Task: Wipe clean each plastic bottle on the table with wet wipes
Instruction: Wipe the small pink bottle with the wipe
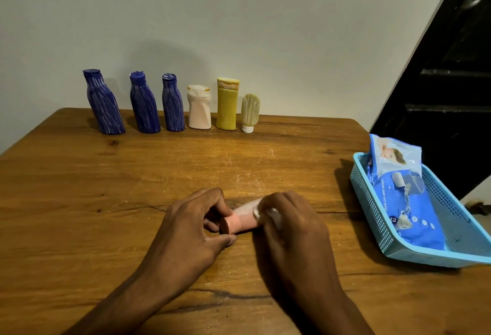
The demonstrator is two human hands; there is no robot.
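A small pink tube (243, 218) lies on its side near the table's front middle. My left hand (195, 224) grips its capped end between fingers and thumb. My right hand (288, 221) presses a white wet wipe (268, 215) against the tube's body, covering its far end. Along the back edge stands a row: three blue bottles streaked with white (105, 102) (144, 103) (173, 103), a pale pink bottle (199, 107), a yellow bottle (227, 104) and a small cream tube (249, 112) standing on its white cap.
A light blue mesh basket (451, 212) sits at the table's right edge and holds a blue pack of wet wipes (406, 201). A dark door (446, 68) stands behind it. The wooden table (106, 188) shows white dusty smears in its middle.
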